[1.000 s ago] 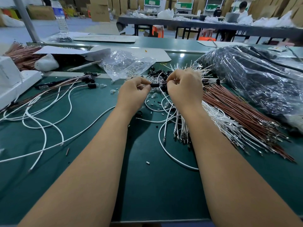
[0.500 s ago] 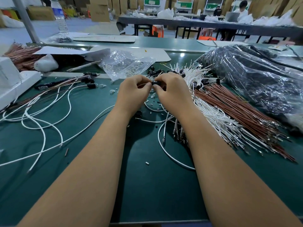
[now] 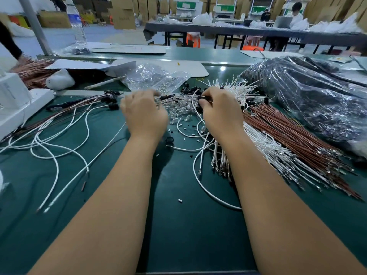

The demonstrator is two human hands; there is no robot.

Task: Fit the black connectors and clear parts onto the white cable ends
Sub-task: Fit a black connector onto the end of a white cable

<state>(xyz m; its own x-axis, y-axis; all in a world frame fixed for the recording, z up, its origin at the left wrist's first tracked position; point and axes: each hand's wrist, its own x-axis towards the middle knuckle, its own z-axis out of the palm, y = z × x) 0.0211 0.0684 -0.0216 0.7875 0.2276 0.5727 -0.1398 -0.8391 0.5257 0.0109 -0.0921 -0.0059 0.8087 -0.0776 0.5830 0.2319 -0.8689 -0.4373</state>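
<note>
1. Nearest: green bench [image 3: 188, 225], with a loose white cable [image 3: 200, 181] curving across it between the two forearms and tiny white bits scattered about.
2. To the left, long white cables [image 3: 57, 167] looped over the bench, several tipped with black connectors [image 3: 113, 106] at their far ends.
3. To the right, a thick fan of white cable ends [image 3: 278, 155] lying beside a bundle of brown wires [image 3: 294, 133], metal tips pointing toward the near edge.
4. Left hand [image 3: 144, 114] blurred, fingers curled over a thin wire; cannot tell whether anything is truly gripped.
5. Right hand [image 3: 220, 112] pinching a black connector [image 3: 204, 97] between thumb and fingertips, the thin wire running from it across to the left hand.
6. Between and just beyond the hands, a heap of clear parts [image 3: 179, 111] on the bench, with loose black connectors [image 3: 190, 89] piled behind.
7. Farther back, a clear plastic bag [image 3: 153, 78], and a large dark plastic-wrapped bundle [image 3: 309, 96] on the right.
8. At far left, a white device [image 3: 14, 102]; beyond, a water bottle [image 3: 76, 26].
</note>
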